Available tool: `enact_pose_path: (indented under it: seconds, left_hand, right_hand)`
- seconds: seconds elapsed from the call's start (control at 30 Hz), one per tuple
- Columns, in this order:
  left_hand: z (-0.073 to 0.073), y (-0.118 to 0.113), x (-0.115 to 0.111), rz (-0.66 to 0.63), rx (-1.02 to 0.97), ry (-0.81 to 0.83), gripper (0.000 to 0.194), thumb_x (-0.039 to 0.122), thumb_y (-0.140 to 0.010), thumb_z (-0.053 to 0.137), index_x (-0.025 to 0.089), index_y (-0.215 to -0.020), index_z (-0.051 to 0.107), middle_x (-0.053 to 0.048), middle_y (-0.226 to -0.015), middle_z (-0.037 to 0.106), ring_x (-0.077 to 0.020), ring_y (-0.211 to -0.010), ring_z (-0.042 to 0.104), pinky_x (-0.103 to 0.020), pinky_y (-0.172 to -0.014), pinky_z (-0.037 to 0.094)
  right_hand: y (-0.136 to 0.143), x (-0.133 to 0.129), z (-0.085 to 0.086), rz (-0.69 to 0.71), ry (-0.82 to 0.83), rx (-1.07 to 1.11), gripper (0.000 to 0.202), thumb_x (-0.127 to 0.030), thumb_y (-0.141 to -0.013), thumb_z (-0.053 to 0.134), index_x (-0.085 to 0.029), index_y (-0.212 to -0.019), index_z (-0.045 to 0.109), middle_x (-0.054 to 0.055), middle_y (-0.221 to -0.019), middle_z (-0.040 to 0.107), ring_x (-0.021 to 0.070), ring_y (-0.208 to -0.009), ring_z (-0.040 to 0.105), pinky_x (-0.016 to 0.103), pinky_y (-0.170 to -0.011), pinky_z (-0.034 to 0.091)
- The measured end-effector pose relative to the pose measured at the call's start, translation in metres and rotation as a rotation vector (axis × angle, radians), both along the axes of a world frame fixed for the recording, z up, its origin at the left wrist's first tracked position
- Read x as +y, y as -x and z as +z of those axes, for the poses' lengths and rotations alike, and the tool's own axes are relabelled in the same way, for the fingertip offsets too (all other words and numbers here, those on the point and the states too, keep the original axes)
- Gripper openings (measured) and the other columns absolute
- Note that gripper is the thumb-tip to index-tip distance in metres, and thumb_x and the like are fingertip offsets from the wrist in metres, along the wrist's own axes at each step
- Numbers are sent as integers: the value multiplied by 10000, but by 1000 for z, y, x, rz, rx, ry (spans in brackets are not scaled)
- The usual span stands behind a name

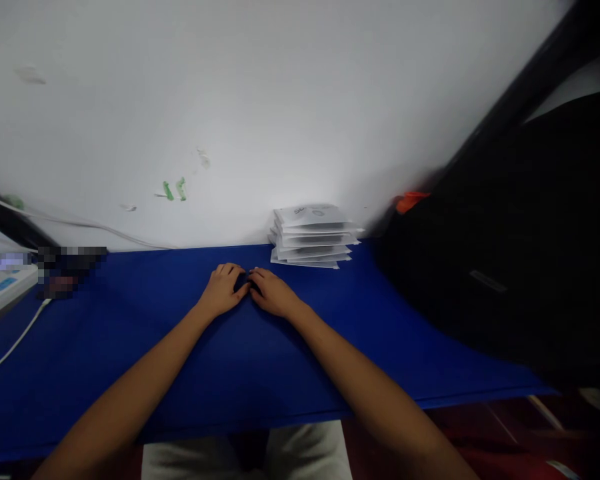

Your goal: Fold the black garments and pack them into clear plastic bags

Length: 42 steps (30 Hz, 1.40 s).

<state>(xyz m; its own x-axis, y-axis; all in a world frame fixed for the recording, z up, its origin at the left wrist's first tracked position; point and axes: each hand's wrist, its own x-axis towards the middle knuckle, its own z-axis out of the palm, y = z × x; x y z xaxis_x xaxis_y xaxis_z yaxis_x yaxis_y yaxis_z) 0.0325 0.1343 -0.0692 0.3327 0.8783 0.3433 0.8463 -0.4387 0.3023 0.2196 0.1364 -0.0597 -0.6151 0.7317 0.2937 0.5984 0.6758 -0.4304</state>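
Note:
My left hand [223, 289] rests palm down on the blue table cover [180, 373], its fingers loosely bent and thumb apart. Close beside it lies my right hand [273, 291], also palm down with the fingers relaxed. The fingertips of the two hands nearly meet, and no object shows in either one. Behind and to the right of my right hand is a stack of flat, frosted plastic zip bags [313, 233], piled against the wall. Dark print shows on the top bag.
A black bag [480, 267] bulges over the table's right side, with something orange [411, 200] behind it. At left are a white box [7, 287], a pixelated dark object [65, 273] and a white cable [17, 340]. The white wall [280, 100] borders the back edge.

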Motion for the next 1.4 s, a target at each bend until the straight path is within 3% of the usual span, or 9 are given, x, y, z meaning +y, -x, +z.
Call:
enact_pose_path:
  seconds: [0.9, 1.27, 1.4]
  left_hand:
    - [1, 0, -4, -8, -7, 1, 323, 301, -863, 581, 199, -1169, 599, -120, -1219, 594, -313, -1158, 520, -489, -991, 436]
    - [-1, 0, -3, -23, -9, -20, 304, 282, -890, 553, 175, -1171, 595, -128, -1219, 598, -307, -1154, 518, -491, -989, 443]
    - [-1, 0, -3, -25, -18, -20, 292, 267, -891, 550, 167, -1161, 601, -133, -1206, 604, -308, -1137, 522, -494, -985, 443]
  right_hand:
    - [2, -4, 3, -20, -4, -43, 341, -146, -907, 506, -108, -1239, 571, 209, -1335, 566, 288, -1306, 499, 466, -1083, 414]
    - [2, -7, 9, -11, 17, -76, 382, -117, -895, 518, -4, -1257, 560, 273, -1343, 544, 305, -1328, 477, 430, -1113, 387]
    - [3, -6, 8, -12, 24, -67, 382, -109, -890, 520, -20, -1259, 560, 265, -1339, 551, 298, -1331, 474, 442, -1112, 385]
